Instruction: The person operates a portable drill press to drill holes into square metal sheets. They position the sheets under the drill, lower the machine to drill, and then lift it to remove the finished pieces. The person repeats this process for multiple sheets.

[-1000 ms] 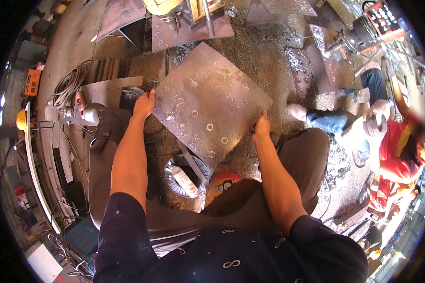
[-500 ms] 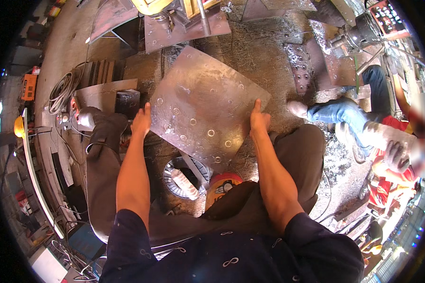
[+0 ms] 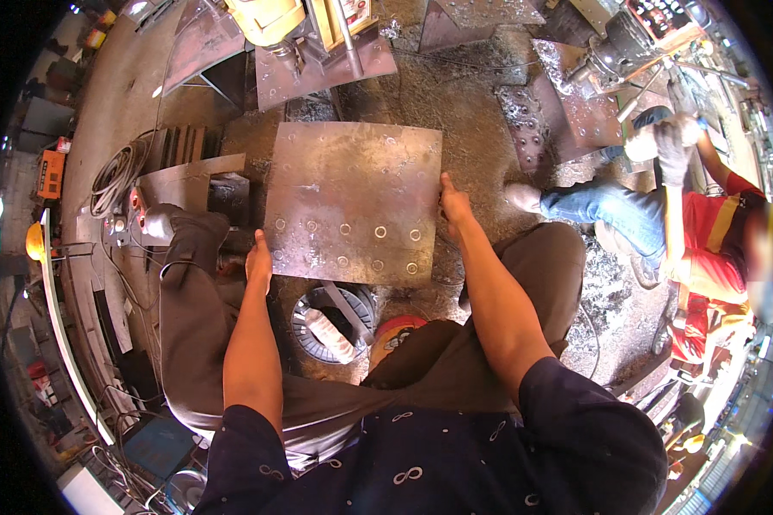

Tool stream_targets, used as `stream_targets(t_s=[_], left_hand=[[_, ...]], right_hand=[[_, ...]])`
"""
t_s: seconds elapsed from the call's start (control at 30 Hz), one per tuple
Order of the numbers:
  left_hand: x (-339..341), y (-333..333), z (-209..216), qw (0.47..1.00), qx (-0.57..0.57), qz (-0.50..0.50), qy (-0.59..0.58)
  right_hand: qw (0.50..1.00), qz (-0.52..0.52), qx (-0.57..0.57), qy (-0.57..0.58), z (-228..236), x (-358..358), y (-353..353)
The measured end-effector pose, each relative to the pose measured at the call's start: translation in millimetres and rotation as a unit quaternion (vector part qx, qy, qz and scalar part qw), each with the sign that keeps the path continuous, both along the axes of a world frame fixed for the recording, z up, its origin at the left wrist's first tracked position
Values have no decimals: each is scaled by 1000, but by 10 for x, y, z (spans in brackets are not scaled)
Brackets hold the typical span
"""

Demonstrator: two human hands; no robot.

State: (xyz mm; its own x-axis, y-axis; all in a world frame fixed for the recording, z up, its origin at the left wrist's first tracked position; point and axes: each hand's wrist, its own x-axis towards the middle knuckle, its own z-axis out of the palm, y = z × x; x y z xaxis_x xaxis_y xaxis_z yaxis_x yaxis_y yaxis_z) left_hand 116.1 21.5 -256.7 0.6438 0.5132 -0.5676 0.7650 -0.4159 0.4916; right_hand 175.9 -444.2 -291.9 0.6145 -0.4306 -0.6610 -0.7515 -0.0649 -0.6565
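Grimy workshop floor [image 3: 465,101], bright shavings [image 3: 608,290] scattered; left fingers [image 3: 261,247], right fingers [image 3: 448,190] gripping squarish metal plate [image 3: 352,197].

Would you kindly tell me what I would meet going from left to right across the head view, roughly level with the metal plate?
Orange box → coil of cable → left hand → metal plate → right hand → co-worker's blue-trousered leg → co-worker's red garment.

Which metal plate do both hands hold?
The squarish plate between the left hand and right hand; neither hand touches the others, such as the far plate beneath the yellow machine.
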Motion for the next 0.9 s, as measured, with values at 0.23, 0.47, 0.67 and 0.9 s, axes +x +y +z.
stream_targets(t_s=[0.23,0.47,0.67,0.9], left_hand=[[13,-111,-121,999,19,8,-28],[-63,-271,84,999,47,-11,5],[-170,-309,-22,997,67,24,-15],[-650,-799,-76,992,36,106,64]], right_hand=[[999,-23,-29,39,230,182,193],[971,58,-203,110,595,325,535],[966,57,-234,95,580,565,595],[967,127,-217,-45,681,1153,752]])
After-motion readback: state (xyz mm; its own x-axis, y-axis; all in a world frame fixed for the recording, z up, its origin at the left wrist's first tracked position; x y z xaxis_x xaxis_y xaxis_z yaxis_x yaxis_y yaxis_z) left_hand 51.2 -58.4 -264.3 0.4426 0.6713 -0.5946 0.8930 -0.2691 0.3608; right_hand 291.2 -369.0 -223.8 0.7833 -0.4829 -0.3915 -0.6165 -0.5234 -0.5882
